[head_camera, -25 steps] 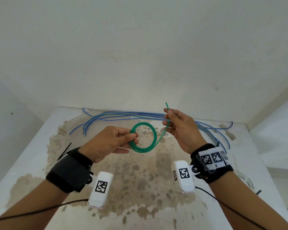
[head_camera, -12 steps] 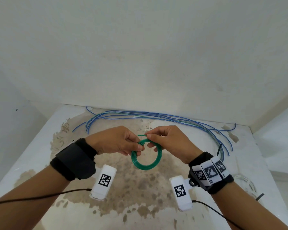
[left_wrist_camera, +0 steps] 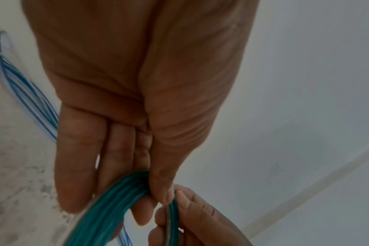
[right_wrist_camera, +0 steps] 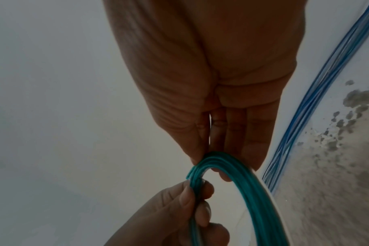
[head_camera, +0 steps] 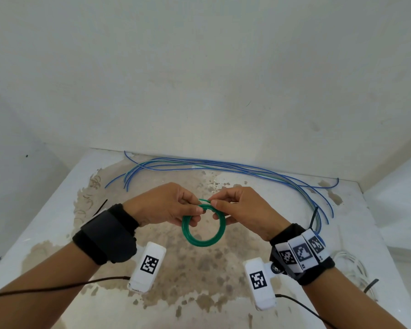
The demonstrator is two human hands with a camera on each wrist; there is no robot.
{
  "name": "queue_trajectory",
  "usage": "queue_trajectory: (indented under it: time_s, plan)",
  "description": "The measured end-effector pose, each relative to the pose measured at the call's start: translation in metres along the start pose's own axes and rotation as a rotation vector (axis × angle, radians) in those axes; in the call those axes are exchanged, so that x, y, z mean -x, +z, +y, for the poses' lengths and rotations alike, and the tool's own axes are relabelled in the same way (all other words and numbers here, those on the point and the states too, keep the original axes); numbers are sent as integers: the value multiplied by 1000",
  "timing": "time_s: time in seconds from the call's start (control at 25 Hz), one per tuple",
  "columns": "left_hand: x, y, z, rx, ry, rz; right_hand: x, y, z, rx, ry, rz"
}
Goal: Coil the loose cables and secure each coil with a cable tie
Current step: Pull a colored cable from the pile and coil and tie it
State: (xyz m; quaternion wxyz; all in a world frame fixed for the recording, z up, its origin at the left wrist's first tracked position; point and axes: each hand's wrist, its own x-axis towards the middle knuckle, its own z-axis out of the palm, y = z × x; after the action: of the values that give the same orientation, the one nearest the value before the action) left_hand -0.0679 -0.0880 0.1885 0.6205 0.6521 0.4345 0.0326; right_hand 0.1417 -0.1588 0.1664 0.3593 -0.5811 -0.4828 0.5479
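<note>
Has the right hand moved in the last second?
Yes. The right hand came down and leftward from the blue cables to the green coil.

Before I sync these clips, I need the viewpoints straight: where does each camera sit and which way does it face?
Head: worn on the head, looking forward and down at the stained table; shows both forearms, left hand, right hand.
Left wrist: looks along the left palm to the fingertips.
Right wrist: looks along the right palm likewise.
All three share the green cable coil pinched by both hands, and the blue cables.
</note>
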Motion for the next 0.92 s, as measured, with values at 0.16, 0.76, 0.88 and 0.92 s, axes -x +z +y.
queue_trajectory:
  time_s: [0.16, 0.76, 0.88, 0.92]
  plan:
    - [1, 1, 1, 17, -4, 14, 2, 0, -2, 20, 0, -4]
    - [-17, 43, -26, 134, 196, 412, 5, 19, 11, 113, -177, 204]
    - [-16, 43, -29, 126, 223, 395, 7, 21, 15, -11, -116, 174]
    - [-14, 43, -29, 126, 234, 389, 7, 22, 17, -48, -101, 181]
